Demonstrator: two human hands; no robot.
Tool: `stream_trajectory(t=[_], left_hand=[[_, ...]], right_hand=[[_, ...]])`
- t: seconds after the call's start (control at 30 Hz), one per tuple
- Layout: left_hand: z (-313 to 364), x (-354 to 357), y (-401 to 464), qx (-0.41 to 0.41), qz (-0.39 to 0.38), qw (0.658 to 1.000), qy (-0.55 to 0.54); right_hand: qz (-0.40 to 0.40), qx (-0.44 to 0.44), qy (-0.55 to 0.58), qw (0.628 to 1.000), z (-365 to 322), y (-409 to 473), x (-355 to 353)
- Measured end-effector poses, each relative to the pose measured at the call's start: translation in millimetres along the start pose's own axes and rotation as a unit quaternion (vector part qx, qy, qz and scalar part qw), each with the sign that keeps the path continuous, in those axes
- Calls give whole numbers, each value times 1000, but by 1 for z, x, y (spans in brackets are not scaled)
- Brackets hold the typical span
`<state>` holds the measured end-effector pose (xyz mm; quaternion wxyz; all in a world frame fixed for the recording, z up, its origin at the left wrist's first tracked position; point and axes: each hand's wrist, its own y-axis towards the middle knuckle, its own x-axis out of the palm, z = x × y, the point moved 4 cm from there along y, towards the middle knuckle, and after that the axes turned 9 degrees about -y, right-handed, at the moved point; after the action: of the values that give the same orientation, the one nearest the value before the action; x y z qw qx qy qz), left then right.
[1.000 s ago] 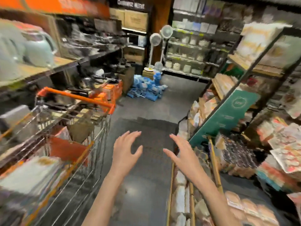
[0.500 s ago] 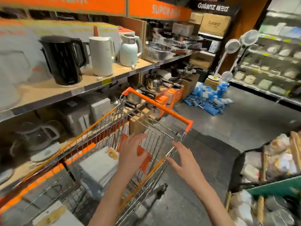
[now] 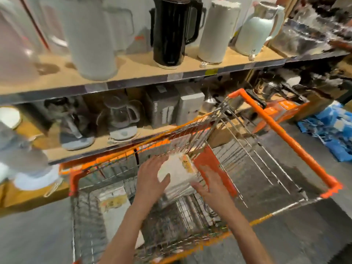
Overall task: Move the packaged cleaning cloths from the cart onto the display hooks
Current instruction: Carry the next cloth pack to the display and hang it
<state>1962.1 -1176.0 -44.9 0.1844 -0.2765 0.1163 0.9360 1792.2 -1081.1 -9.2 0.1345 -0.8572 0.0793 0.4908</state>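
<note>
Your left hand (image 3: 152,176) and right hand (image 3: 211,182) are both down inside the cart (image 3: 285,141), one on each side of a white stack of packaged cloths (image 3: 179,174). The left hand lies on the stack's left side, fingers spread over its top and the thumb pressed against its face. The right hand touches the stack's right edge with its fingers fairly straight (motion blur keeps you from telling whether they curl under it). So the stack sits between your two palms, above the cart's wire floor and close to the cart's far wire wall. An orange panel (image 3: 207,161) stands in the cart just right of the stack. More flat packs (image 3: 112,202) lie in the cart's left part, lower down. Behind the cart, a shelf (image 3: 133,73) carries a black kettle (image 3: 169,31) and a pale green kettle (image 3: 257,29).
</note>
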Motion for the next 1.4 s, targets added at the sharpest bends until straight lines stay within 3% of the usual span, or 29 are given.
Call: stream_trajectory(t=[0.2, 0.37, 0.6, 0.97, 1.4], left_hand=[[-91, -19, -35, -132, 69, 989, -4], [-158, -13, -64, -249, 160, 951, -90], [-247, 11, -76, -325, 236, 914, -64], [-371, 67, -99, -387, 292, 873, -54], [-385, 75, -108, -371, 281, 885, -6]], right_hand=[[-125, -64, 19, 990, -21, 54, 91], [-240, -107, 3, 965, -39, 86, 175], [-314, -107, 33, 943, -39, 126, 291], [-352, -5, 145, 925, -11, 159, 447], [-328, 107, 332, 878, -11, 166, 496]])
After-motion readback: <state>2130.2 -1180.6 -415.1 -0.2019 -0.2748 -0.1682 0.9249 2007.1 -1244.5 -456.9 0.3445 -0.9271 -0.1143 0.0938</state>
